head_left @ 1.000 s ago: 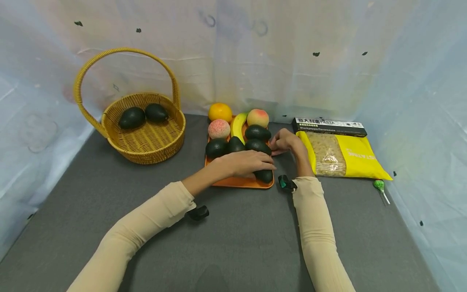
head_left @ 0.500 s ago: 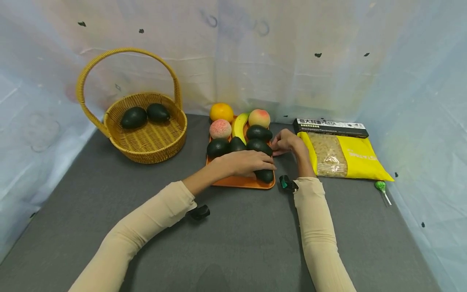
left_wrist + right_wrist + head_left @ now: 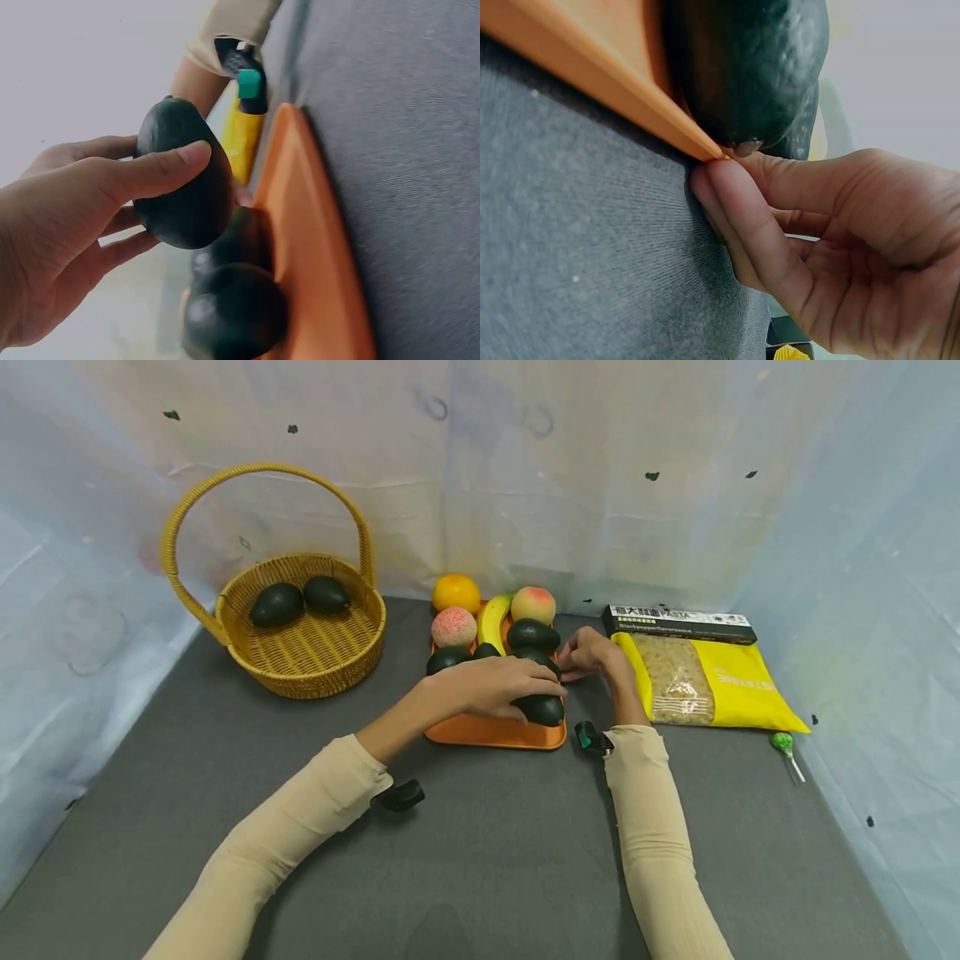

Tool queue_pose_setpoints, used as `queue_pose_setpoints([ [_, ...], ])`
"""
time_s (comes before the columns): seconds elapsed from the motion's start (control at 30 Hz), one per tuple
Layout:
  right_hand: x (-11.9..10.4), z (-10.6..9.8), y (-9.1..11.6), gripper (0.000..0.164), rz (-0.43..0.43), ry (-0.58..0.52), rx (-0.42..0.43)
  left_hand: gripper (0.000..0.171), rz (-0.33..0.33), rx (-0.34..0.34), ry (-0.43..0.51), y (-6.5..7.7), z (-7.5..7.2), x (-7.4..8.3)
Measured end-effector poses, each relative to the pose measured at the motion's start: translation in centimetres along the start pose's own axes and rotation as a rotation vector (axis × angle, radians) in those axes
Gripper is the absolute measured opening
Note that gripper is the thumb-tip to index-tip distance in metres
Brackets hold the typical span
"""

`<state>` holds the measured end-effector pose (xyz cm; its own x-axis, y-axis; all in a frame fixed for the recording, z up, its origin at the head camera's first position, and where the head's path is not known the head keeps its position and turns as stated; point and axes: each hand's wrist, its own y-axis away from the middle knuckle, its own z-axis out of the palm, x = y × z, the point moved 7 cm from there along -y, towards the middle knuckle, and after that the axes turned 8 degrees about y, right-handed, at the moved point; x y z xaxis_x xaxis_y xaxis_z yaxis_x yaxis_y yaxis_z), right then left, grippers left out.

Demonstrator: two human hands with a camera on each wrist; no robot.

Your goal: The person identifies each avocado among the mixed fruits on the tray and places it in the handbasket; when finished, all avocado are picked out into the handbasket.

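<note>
Grey table [image 3: 480, 868] — left hand [image 3: 495, 683] grips an avocado [image 3: 543, 711] above the tray [image 3: 491, 731], banana [image 3: 492, 625] and orange [image 3: 456, 592] beyond; right hand [image 3: 588, 653] pinches the tray's rim, yellow bag [image 3: 705, 681] near its wrist — basket [image 3: 307, 685] leftward.

Grey work surface [image 3: 495, 843] is boxed by pale, wrinkled sheeting [image 3: 495, 518], back and sides, with scattered dark specks [image 3: 652, 476].
</note>
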<state>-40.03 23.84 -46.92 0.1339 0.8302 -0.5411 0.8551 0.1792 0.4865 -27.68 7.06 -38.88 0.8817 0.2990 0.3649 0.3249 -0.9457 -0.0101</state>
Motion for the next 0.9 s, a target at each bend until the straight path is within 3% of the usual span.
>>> queue_pose_setpoints([
  [0.2, -0.2, 0.1, 0.0, 0.015, -0.003, 0.022, 0.000, 0.068, -0.032, 0.117, 0.006, 1.4, -2.6, 0.1],
  [0.4, -0.2, 0.2, 0.0, 0.009, 0.019, -0.071, 0.001, 0.066, -0.148, 0.208, -0.035, 3.3, -5.5, 0.0],
  [0.57, -0.2, 0.1, 0.2, 0.008, 0.005, -0.086, 0.005, 0.069, -0.232, 0.272, -0.061, 5.0, -7.7, -0.1],
  [0.7, -0.3, 0.1, 0.4, 0.009, -0.006, -0.081, 0.008, 0.069, -0.310, 0.316, -0.043, 6.5, -8.9, -0.7],
  [0.9, -0.1, 0.3, 0.4, 0.010, -0.002, -0.085, 0.005, 0.062, -0.334, 0.424, -0.003, 8.6, -10.2, -1.5],
])
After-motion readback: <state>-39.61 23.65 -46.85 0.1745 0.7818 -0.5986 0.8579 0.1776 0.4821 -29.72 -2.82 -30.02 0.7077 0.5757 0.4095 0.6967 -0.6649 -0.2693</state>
